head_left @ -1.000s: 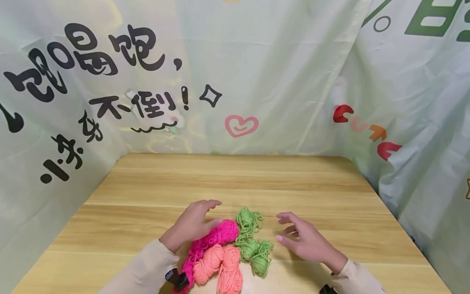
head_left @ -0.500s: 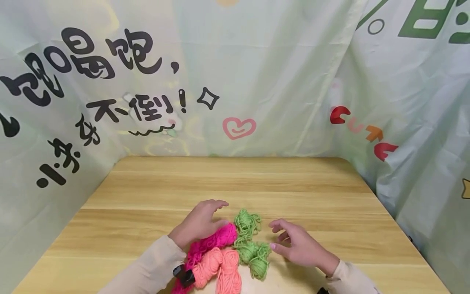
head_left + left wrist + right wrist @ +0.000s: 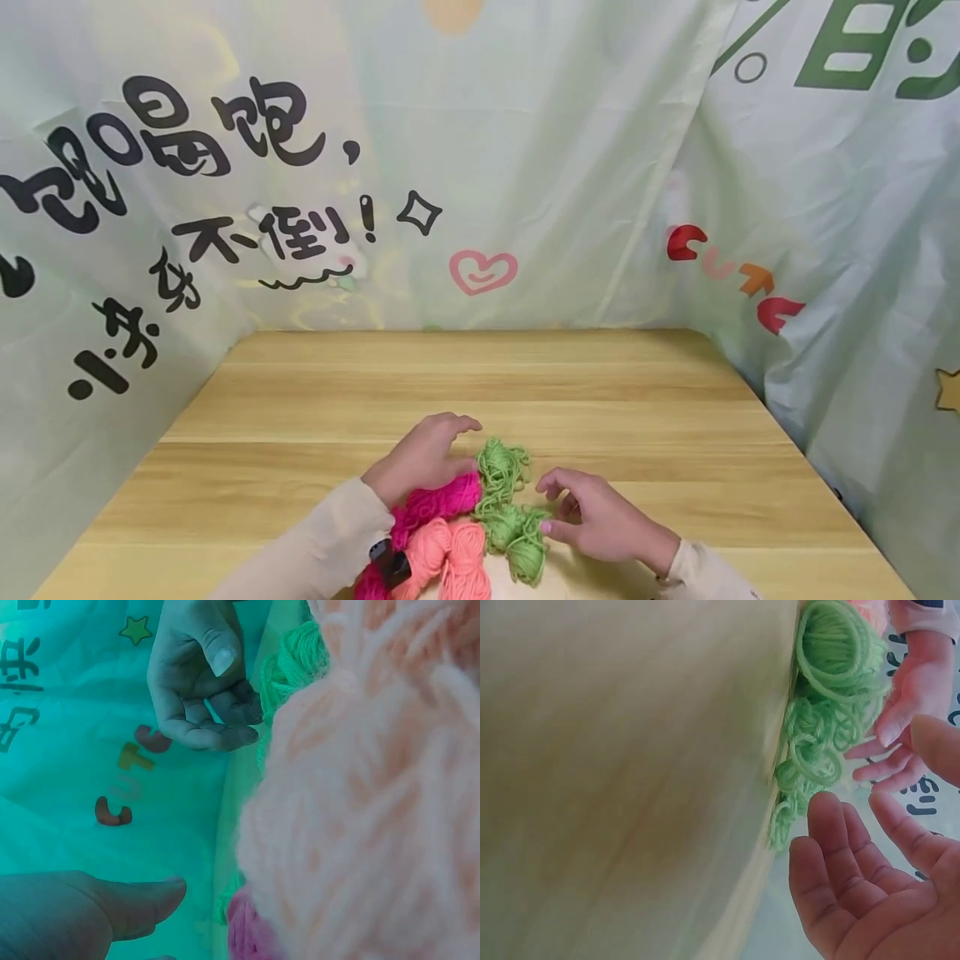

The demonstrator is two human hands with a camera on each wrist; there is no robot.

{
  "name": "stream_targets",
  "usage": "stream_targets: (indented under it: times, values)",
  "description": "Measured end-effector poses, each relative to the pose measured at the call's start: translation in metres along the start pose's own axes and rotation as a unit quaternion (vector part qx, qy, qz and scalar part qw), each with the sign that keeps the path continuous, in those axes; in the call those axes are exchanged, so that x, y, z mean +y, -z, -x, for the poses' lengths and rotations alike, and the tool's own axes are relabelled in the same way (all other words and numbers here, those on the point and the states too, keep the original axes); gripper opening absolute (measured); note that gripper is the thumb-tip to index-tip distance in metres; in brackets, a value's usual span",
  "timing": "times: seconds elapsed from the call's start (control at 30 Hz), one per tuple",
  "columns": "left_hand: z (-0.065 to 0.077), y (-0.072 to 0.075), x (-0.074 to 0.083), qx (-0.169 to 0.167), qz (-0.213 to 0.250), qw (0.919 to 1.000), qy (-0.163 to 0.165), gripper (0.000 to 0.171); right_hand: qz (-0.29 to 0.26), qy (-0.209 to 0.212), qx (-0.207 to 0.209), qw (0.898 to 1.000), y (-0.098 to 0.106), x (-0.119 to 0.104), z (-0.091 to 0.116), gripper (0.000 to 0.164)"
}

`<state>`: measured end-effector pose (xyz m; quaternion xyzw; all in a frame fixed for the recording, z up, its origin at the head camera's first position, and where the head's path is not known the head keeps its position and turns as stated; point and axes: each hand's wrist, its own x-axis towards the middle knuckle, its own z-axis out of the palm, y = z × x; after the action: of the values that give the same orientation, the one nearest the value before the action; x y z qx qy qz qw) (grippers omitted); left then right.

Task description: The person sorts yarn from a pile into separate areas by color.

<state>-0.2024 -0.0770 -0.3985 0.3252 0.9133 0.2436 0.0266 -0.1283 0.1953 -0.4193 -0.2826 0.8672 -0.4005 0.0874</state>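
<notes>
Skeins of yarn lie bunched near the front of the table: a magenta skein [image 3: 441,497] on the left, two coral skeins [image 3: 467,557] in front, and loose green yarn [image 3: 501,468] along the right. My left hand [image 3: 423,454] hovers at the far end of the magenta skein, fingers extended, holding nothing. My right hand [image 3: 607,518] is right of the green bundles, its thumb close to them; whether it touches cannot be told. In the right wrist view, relaxed fingers [image 3: 832,840] hold nothing beside the green yarn [image 3: 836,660]. Coral yarn [image 3: 352,817] fills much of the left wrist view.
The wooden table [image 3: 480,375] stretches behind and to both sides of the yarn. Printed cloth [image 3: 555,183] hangs at the back and sides. A black wrist camera strap [image 3: 390,565] on the left sleeve overlaps the magenta and coral skeins.
Both hands have drawn closer together: the left shifts rightward, the right moves left toward the green yarn. The head view has tilted slightly up. The yarn stays put.
</notes>
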Motion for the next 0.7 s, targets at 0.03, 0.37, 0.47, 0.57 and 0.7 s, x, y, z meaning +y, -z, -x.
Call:
stream_targets:
  times: [0.03,0.37,0.47,0.57,0.7]
  values:
    - [-0.002,0.000,0.001,-0.003,-0.003,1.0000,0.002,0.048,0.000,0.000,-0.002,1.000,0.000,0.000,0.000,0.037]
    - [-0.015,-0.001,0.008,-0.030,-0.024,0.9993,-0.003,0.048,-0.006,0.002,-0.031,0.999,0.001,0.000,-0.003,0.033]
    - [-0.017,-0.001,0.010,-0.036,-0.029,0.9989,-0.006,0.048,-0.005,0.003,-0.037,0.999,0.000,-0.001,-0.004,0.031]
    - [-0.019,-0.002,0.012,-0.049,-0.030,0.9984,-0.004,0.048,-0.005,0.002,-0.045,0.999,-0.001,-0.002,-0.004,0.028]
    - [-0.021,-0.006,0.014,-0.067,-0.037,0.9971,0.002,0.048,0.001,-0.004,-0.051,0.999,-0.004,-0.003,-0.004,0.029]
